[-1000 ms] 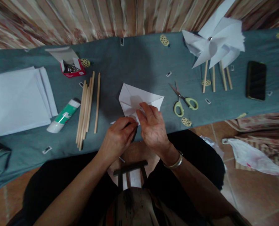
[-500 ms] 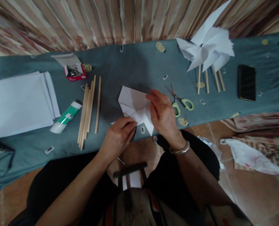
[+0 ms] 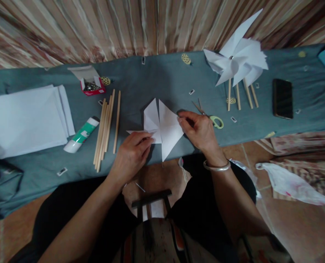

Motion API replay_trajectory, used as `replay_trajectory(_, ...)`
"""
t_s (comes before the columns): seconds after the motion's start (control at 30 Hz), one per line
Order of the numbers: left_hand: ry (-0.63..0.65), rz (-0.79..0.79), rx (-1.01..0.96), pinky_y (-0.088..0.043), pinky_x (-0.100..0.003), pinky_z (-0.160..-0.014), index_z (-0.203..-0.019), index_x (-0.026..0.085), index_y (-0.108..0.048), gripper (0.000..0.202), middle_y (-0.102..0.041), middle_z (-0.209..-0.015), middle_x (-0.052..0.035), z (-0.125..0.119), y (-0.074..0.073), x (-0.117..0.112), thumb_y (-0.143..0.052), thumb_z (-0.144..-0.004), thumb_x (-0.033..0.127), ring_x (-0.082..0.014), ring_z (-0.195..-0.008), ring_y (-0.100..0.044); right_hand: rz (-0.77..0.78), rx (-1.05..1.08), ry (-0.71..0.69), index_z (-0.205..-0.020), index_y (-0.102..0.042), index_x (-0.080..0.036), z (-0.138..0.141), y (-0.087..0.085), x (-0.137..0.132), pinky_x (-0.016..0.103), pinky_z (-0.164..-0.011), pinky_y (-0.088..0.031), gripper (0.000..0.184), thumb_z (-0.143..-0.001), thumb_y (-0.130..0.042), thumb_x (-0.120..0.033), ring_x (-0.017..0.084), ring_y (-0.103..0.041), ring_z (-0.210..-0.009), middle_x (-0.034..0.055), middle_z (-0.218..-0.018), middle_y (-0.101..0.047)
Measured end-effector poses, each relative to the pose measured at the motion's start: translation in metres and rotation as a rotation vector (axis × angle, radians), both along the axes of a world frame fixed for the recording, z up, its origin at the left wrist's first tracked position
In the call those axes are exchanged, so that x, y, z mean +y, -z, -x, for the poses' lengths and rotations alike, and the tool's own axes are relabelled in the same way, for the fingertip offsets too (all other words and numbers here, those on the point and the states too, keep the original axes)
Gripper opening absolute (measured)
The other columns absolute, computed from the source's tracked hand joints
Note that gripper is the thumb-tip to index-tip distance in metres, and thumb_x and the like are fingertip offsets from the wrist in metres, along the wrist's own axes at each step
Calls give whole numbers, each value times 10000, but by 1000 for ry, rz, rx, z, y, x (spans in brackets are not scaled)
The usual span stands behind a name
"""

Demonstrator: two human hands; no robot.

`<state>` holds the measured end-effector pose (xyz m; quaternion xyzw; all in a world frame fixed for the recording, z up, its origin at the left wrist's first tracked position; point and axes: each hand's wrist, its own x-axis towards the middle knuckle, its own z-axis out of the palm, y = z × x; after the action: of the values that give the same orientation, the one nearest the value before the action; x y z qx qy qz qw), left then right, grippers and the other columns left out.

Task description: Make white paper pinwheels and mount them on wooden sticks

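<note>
A white sheet of paper (image 3: pixel 170 126), cut into flaps from its edges toward the middle, lies near the front edge of the cloth-covered table. My left hand (image 3: pixel 133 149) pinches its lower left part between thumb and fingers. At the right corner, my right hand (image 3: pixel 198 129) grips the paper with thumb and forefinger. Just behind my right hand are scissors with pale green handles (image 3: pixel 217 122), partly covered by it. To the left of my left hand lie several wooden sticks (image 3: pixel 104 129).
A green and white glue tube (image 3: pixel 82 134) lies beside stacked white paper (image 3: pixel 25 120). Behind it stands an open red box of small metal pieces (image 3: pixel 92 87). Finished paper pinwheels (image 3: pixel 233 62) on sticks lie at the back right, near a black phone (image 3: pixel 283 98).
The paper has turned, so a slit now points away from me and a flap spreads to the right. My right hand has moved right, covering more of the scissors.
</note>
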<state>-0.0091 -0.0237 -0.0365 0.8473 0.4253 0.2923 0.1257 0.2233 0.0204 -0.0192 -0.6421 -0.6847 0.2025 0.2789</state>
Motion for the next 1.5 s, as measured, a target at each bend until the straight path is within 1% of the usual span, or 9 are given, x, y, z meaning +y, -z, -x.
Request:
replay_trajectory(0.1, -30, -15, 5, -556, -384, -860, -996, 156, -675, 193, -674, -1057, -97, 6, -2, 7, -541, -872, 94, -216, -984, -630, 82, 92, 29, -985, -725, -197, -4, 1, -7, 304, -652, -503, 240, -836, -596, -333, 163, -643, -659, 9, -751, -703)
replay_trajectory(0.3, -79, -26, 4, -536, -377, -854, -1026, 197, -663, 186, -664, -1087, -73, 10, -9, 8, -548, -888, 147, -211, -975, -617, 194, 226, 28, -950, -718, -205, -15, 3, -27, 292, -626, -484, 218, -800, -645, -345, 147, -627, -632, 2, -737, -696)
replay_trajectory(0.5, 74, -49, -55, -500, -438, -847, -1130, 157, -596, 386, -650, -1125, -126, -10, -9, -10, -679, -829, 385, -267, -1018, -591, 214, 258, 96, -975, -702, -191, -18, 2, -36, 304, -643, -490, 248, -777, -670, -336, 158, -645, -651, 15, -743, -706)
replay_trajectory(0.67, 110, -42, 85, -461, -430, -868, -1095, 171, -612, 238, -672, -1116, -95, -15, -6, -12, -618, -875, 261, -252, -1015, -592, 291, 280, 70, -923, -690, -179, -11, 0, -41, 287, -617, -488, 191, -779, -668, -303, 158, -654, -647, 26, -757, -721)
replay_trajectory(0.8, 84, -72, 122, -474, -392, -809, -1038, 163, -643, 171, -690, -1020, -81, -8, -7, -10, -606, -874, 196, -234, -938, -603, 370, 248, -63, -872, -693, -192, -8, -6, -50, 278, -594, -476, 140, -818, -649, -313, 158, -659, -621, 12, -704, -719)
replay_trajectory(0.97, 88, -87, 119, -524, -363, -745, -1010, 115, -655, 152, -690, -960, -98, -5, -4, -12, -584, -881, 148, -219, -862, -615, 162, 123, -63, -891, -718, -213, -10, -15, -53, 311, -687, -505, 130, -860, -605, -268, 169, -662, -696, 10, -790, -722)
replay_trajectory(1.17, 39, -55, 57, -568, -322, -748, -1001, 101, -648, 142, -689, -960, -102, -6, 0, -14, -567, -893, 145, -195, -852, -640, 99, 203, -322, -1114, -684, -228, -2, -7, -48, 445, -1065, -416, 303, -834, -603, -142, 229, -560, -1233, 78, -1302, -623)
replay_trajectory(1.33, 11, -27, 25, -576, -316, -748, -978, 114, -646, 126, -695, -947, -95, -6, -1, -14, -562, -898, 162, -188, -838, -655, 129, 352, -294, -910, -717, -230, 13, 4, -41, 431, -1016, -465, 96, -835, -658, -216, 220, -600, -1175, 73, -1209, -662)
replay_trajectory(1.5, -33, 15, -14, -570, -297, -718, -1085, 111, -611, 195, -700, -893, -78, -6, -4, -14, -555, -906, 166, -174, -789, -661, 69, 339, -226, -857, -698, -215, 26, 8, -36, 420, -970, -496, 48, -833, -661, -235, 222, -639, -1089, 76, -1147, -683)
